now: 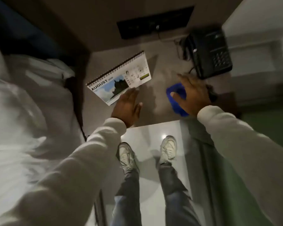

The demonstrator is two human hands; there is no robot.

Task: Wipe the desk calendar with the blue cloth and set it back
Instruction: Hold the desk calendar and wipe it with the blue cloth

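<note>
The desk calendar (121,75) lies on the smooth grey-brown desk (153,111), a white rectangular card with a black spiral wire binding along its far edge, the word AUGUST printed in bold above a blue-sky photo with a dark shape in it; the date grid beside the photo is too blurred for me to read. My left hand (127,106) is flat and spread, fingertips just touching the calendar's near edge, gripping nothing. To the right of the calendar, well apart from it, my right hand (191,93) presses palm-down on the blue cloth (178,98), a soft crumpled wad mostly hidden under my fingers, so I cannot tell whether they pinch it or only rest on it. Farther right of the calendar sits a black plastic telephone (211,53) with a keypad and tangled cords. Beyond the calendar a dark rectangular panel (155,22) on the wall is hard to make out. Pale sleeves (235,144) cover both my arms.
</note>
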